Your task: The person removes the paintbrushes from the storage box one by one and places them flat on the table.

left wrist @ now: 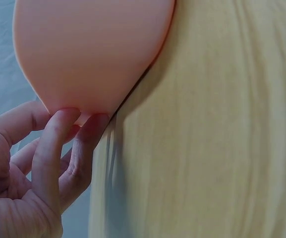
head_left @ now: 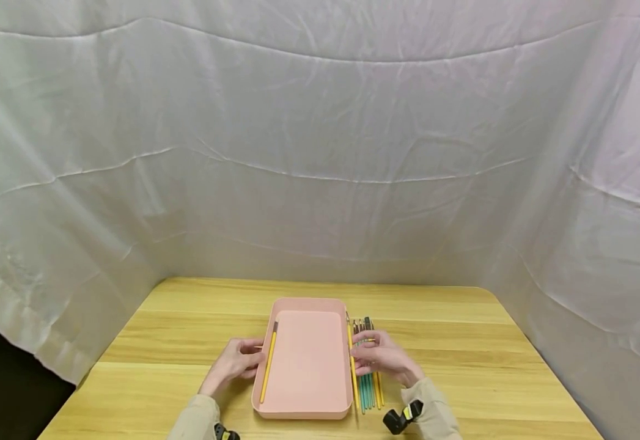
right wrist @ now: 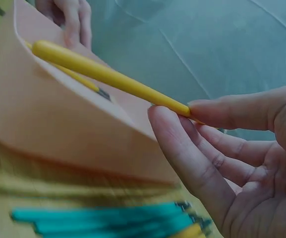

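A pink tray point(head_left: 303, 412) lies on the table with a yellow-handled paintbrush point(head_left: 268, 366) along its left inner side. My left hand point(head_left: 235, 362) holds the tray's left wall, fingertips against its outside in the left wrist view point(left wrist: 48, 158). Just over the right rim, my right hand point(head_left: 382, 354) pinches another yellow paintbrush point(right wrist: 108, 77) between thumb and fingers. Its handle end points toward me, bristles away. Beneath and beside that hand lie several paintbrushes point(head_left: 368, 391) with teal and yellow handles, partly hidden by the hand.
The wooden table point(head_left: 187, 324) extends around the tray. A pale grey cloth point(head_left: 325, 214) hangs behind and on both sides. Black cameras point(head_left: 402, 418) are strapped to the wrists over beige sleeves.
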`<act>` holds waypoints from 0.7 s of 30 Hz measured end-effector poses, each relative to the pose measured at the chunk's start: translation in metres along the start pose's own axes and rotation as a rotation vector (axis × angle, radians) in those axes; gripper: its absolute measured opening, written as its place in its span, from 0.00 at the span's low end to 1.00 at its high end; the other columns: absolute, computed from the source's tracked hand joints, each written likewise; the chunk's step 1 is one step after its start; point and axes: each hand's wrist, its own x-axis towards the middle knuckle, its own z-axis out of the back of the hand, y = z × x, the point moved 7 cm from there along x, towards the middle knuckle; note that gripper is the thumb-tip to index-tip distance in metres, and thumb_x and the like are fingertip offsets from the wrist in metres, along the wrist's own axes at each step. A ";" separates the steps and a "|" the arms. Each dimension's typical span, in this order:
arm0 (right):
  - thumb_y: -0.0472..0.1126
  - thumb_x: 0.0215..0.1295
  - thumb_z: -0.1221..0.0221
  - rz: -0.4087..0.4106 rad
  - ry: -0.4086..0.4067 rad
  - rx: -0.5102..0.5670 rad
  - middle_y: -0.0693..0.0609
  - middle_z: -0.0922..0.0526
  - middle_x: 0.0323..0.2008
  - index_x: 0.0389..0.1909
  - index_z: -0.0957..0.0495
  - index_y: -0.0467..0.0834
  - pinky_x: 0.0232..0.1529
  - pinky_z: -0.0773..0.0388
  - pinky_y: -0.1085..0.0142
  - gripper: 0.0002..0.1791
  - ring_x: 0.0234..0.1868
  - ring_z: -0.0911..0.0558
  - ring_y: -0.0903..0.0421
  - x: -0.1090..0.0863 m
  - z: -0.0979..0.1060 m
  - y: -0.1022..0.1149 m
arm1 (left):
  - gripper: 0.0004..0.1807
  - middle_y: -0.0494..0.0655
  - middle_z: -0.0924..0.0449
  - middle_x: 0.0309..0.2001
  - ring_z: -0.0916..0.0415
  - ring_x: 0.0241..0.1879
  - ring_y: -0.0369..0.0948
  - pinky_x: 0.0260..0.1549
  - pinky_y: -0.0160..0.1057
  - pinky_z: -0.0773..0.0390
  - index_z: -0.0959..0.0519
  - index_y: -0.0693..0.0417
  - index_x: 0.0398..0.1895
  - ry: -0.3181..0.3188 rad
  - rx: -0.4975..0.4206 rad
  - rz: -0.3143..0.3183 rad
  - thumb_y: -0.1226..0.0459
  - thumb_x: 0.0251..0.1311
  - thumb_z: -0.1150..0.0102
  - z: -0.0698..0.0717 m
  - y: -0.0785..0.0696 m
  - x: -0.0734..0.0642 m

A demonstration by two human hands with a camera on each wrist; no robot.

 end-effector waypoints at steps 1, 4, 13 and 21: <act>0.31 0.66 0.41 -0.003 -0.003 0.006 0.50 0.16 0.33 0.56 0.34 0.24 0.37 0.13 0.66 0.22 0.30 0.16 0.58 -0.002 0.005 -0.002 | 0.26 0.65 0.17 0.46 0.20 0.32 0.37 0.27 0.30 0.17 0.28 0.76 0.62 0.003 -0.001 -0.002 0.72 0.62 0.40 0.000 0.000 0.000; 0.32 0.67 0.41 -0.009 -0.017 0.015 0.50 0.16 0.33 0.59 0.36 0.23 0.37 0.13 0.67 0.25 0.31 0.16 0.58 -0.009 0.018 -0.008 | 0.26 0.63 0.17 0.45 0.21 0.31 0.36 0.26 0.29 0.18 0.29 0.77 0.63 0.011 -0.008 -0.009 0.72 0.61 0.40 -0.001 0.000 0.000; 0.29 0.65 0.41 -0.030 -0.094 0.017 0.50 0.13 0.32 0.54 0.33 0.26 0.35 0.13 0.68 0.20 0.29 0.14 0.59 -0.021 0.050 -0.022 | 0.27 0.63 0.18 0.45 0.21 0.31 0.36 0.26 0.29 0.18 0.29 0.76 0.63 0.004 -0.007 0.004 0.73 0.61 0.39 -0.001 0.000 0.000; 0.28 0.64 0.41 -0.044 -0.178 -0.086 0.49 0.13 0.30 0.52 0.33 0.23 0.34 0.12 0.65 0.19 0.27 0.14 0.59 -0.026 0.066 -0.027 | 0.26 0.66 0.19 0.48 0.20 0.33 0.38 0.28 0.32 0.17 0.28 0.75 0.63 -0.009 0.004 0.018 0.71 0.63 0.39 -0.001 0.002 0.001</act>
